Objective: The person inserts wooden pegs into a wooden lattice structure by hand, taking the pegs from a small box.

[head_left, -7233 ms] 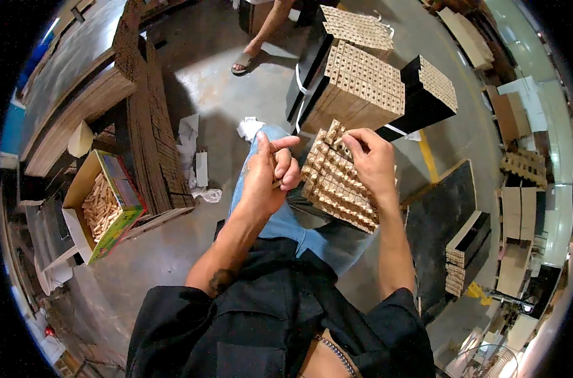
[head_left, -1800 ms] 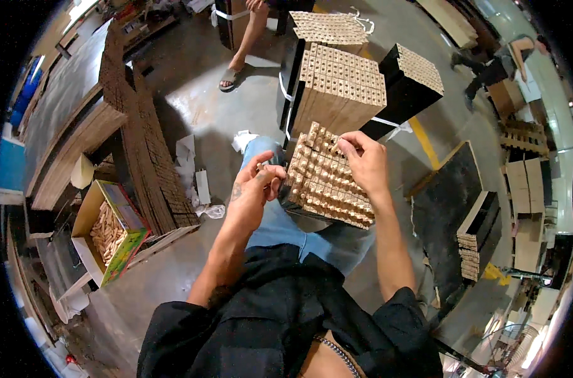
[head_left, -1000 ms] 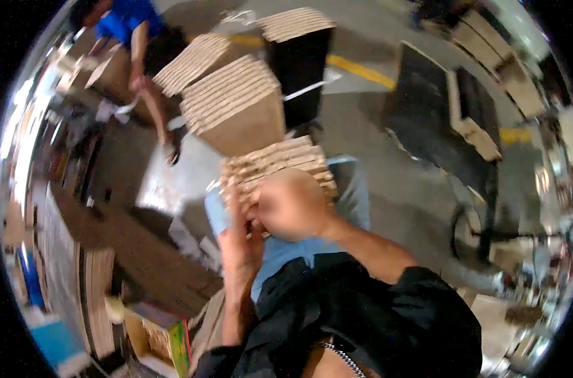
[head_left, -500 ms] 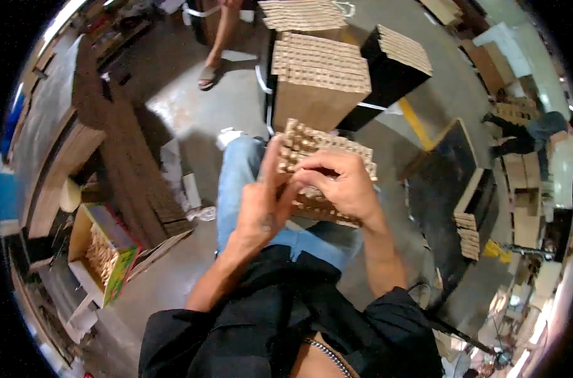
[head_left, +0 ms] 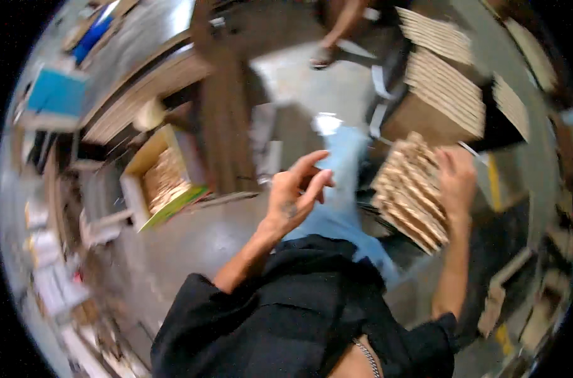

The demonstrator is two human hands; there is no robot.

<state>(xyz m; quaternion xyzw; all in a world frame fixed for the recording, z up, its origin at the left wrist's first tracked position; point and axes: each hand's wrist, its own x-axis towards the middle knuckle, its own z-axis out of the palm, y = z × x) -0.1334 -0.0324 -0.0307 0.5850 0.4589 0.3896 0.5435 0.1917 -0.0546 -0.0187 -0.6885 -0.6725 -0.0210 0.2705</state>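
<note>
My left hand (head_left: 294, 192) hovers over my lap, its thumb and fingers curved but apart, with nothing visible between them. To its right, a block of light-brown notched slats (head_left: 411, 192) sits tilted by my right knee. My right hand (head_left: 458, 179) is at the right edge of this block and seems to touch it. Motion blur smears its fingers, so its grip is unclear. At the left stands an open carton (head_left: 133, 196) with a yellowish inside and a green edge. Many small light wooden pieces (head_left: 167, 179) lie in it.
Large dark-sided stacks topped with light slats (head_left: 447, 94) stand at the far right. Long brown boards (head_left: 226, 126) lie beyond the carton. Another person's leg and sandalled foot (head_left: 322, 58) show at the far side. A blue panel (head_left: 56, 91) is at the far left.
The view has swung left, bringing the carton nearer the middle. My hands were together over the slat block; now the left is away from it and the right is at its right edge.
</note>
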